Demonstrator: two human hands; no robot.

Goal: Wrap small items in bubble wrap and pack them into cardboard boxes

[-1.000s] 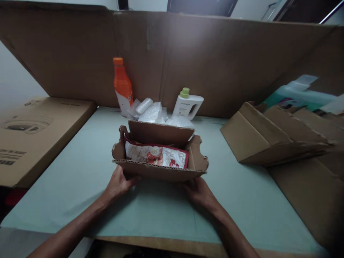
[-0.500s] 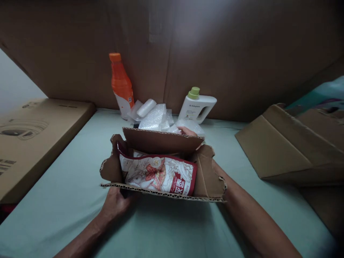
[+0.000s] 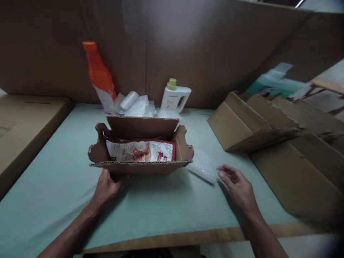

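An open cardboard box (image 3: 139, 168) stands at the middle of the table, flaps up. In it lies a red and white printed food pouch (image 3: 139, 151) with a strawberry-like red motif. My left hand (image 3: 109, 186) grips the box from below at its front left corner; its fingertips are partly hidden under the box. To the right of the box is a flat piece of bubble wrap (image 3: 202, 166), slightly blurred. My right hand (image 3: 238, 184) is closed at the wrap's right edge, thumb and fingertips together there.
At the back stand an orange and white bottle (image 3: 100, 77), several bubble wrap pieces (image 3: 138, 105) and a white jug with a green cap (image 3: 174, 96). A large flat carton (image 3: 32, 118) lies left. Open cardboard boxes (image 3: 298, 168) and a teal bottle (image 3: 276, 84) are at right.
My right hand has come out from behind the box and moved right, and the bubble wrap piece now shows beside it. The view has shifted right; my left hand stays on the box.
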